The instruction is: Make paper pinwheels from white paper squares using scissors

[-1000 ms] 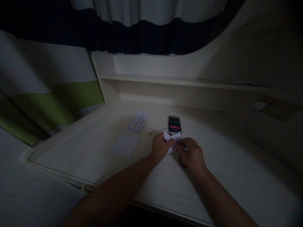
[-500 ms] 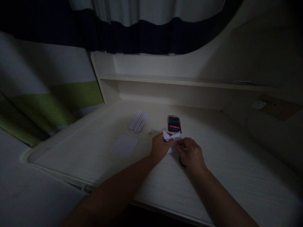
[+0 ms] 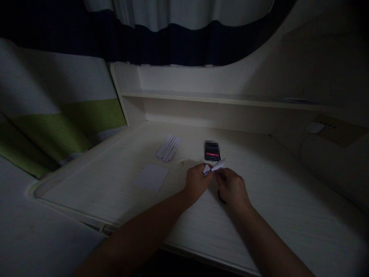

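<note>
Left hand: near the middle of the frame, the left hand (image 3: 197,181) pinches a piece of folded paper (image 3: 218,165) between thumb and fingers.
Right hand: just beside it, the right hand (image 3: 234,188) has its fingertips bunched at the paper's lower edge; I cannot tell whether they grip it or something hidden within.
Folded paper: held off the tabletop between the hands, one white flap pointing to the upper right, a smaller one to the left.
Dark curve: a black curved thing (image 3: 221,197) shows under the right hand; too dim to name.
Paper work: by my judgement, the step in hand is shaping the paper at its narrow middle; the next move calls for a steady left pinch and fine right fingertips.
Phone: the phone (image 3: 212,154) lies just beyond the paper, near enough to be nudged.
Left of the hands: small pale bits (image 3: 181,160), then a flat sheet (image 3: 152,177) and a bundle of folded strips (image 3: 168,148) farther back.
Tabletop: the tabletop (image 3: 288,184) gives its widest room at centre right; its front edge crosses the bottom of the frame under the forearms.
Far edge: the shelf (image 3: 196,95) bounds reach across the upper middle.
</note>
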`<state>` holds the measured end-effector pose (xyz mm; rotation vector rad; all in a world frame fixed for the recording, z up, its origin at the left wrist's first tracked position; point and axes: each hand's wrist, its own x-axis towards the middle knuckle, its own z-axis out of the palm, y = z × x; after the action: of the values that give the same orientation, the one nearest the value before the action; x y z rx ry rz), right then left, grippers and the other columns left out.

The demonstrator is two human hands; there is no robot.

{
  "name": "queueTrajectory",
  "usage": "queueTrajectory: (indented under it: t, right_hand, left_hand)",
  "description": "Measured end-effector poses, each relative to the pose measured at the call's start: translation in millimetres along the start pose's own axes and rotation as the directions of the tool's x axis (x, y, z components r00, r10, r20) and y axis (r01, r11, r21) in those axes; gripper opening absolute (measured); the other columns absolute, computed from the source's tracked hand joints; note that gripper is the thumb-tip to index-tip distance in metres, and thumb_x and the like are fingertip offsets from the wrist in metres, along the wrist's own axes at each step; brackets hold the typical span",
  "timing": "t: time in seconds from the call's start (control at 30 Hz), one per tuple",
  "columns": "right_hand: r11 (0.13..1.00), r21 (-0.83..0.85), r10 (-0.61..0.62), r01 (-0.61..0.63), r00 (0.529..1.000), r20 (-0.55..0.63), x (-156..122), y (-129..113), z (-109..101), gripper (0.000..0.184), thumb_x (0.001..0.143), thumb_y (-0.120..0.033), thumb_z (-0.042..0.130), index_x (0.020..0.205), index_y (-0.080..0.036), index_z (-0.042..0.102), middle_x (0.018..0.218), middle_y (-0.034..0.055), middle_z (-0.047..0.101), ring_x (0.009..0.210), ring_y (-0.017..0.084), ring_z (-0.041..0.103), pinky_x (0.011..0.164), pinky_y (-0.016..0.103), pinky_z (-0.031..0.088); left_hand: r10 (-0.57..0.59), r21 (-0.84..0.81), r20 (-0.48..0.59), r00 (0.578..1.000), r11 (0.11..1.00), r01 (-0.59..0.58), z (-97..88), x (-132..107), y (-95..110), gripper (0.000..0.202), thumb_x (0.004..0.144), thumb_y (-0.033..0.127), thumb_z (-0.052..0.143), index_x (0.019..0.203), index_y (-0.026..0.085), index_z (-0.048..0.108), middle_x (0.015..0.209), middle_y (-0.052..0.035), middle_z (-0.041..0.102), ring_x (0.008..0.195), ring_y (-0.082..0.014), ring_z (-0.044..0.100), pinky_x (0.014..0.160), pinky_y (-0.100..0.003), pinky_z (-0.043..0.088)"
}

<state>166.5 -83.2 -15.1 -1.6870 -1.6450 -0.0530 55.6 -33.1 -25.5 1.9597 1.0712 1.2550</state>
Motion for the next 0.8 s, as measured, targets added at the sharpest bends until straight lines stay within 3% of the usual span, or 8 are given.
queueTrajectory:
  t: [0.23, 0.47, 0.6, 0.8]
  right_hand:
    - [0.999, -0.018, 0.050, -0.050, 0.999, 0.015, 0.8, -4.9, 2.5, 0.025, 0.078, -0.020, 0.041, 0.083, -0.011, 0.063, 0.082, 0.0114, 0.065, 0.076, 0.021, 0.060, 0.071, 0.030, 0.043]
    - [0.998, -0.046, 0.037, -0.035, 0.998, 0.046, 1.8, -7.8, 1.9, 0.026, 0.078, -0.018, 0.040, 0.085, -0.011, 0.063, 0.081, 0.0116, 0.065, 0.076, 0.022, 0.060, 0.071, 0.031, 0.043]
    - [1.000, -0.019, 0.024, -0.023, 0.999, 0.035, 2.2, -6.5, 1.9, 0.026, 0.076, -0.019, 0.040, 0.086, -0.010, 0.063, 0.083, 0.0123, 0.065, 0.077, 0.022, 0.060, 0.072, 0.030, 0.044]
    - [0.993, 0.056, 0.097, -0.099, 0.994, 0.050, 2.1, -6.0, 0.7, 0.025, 0.074, -0.021, 0.042, 0.084, -0.013, 0.063, 0.082, 0.0100, 0.066, 0.074, 0.020, 0.061, 0.068, 0.028, 0.043]
  left_hand:
    - [0.038, 0.029, -0.040, 0.998, 0.999, -0.036, -0.2, 1.1, 2.1, 0.014, 0.068, 0.016, 0.054, 0.078, 0.017, 0.064, 0.071, -0.0018, 0.066, 0.066, -0.0125, 0.060, 0.062, -0.021, 0.045]
    - [0.017, -0.055, -0.057, 0.998, 0.998, -0.020, 1.8, 1.8, -1.9, 0.014, 0.068, 0.014, 0.053, 0.077, 0.016, 0.064, 0.070, -0.0008, 0.065, 0.063, -0.0116, 0.059, 0.060, -0.021, 0.045]
    - [0.005, -0.071, -0.068, 0.998, 0.997, -0.010, 1.9, 1.7, -1.5, 0.014, 0.067, 0.013, 0.054, 0.077, 0.016, 0.063, 0.068, -0.0002, 0.065, 0.061, -0.0106, 0.059, 0.060, -0.020, 0.046]
    - [0.022, -0.006, -0.044, 0.999, 1.000, -0.022, 1.1, 1.1, -0.8, 0.012, 0.067, 0.014, 0.055, 0.076, 0.016, 0.063, 0.068, 0.0001, 0.064, 0.062, -0.0111, 0.059, 0.061, -0.021, 0.046]
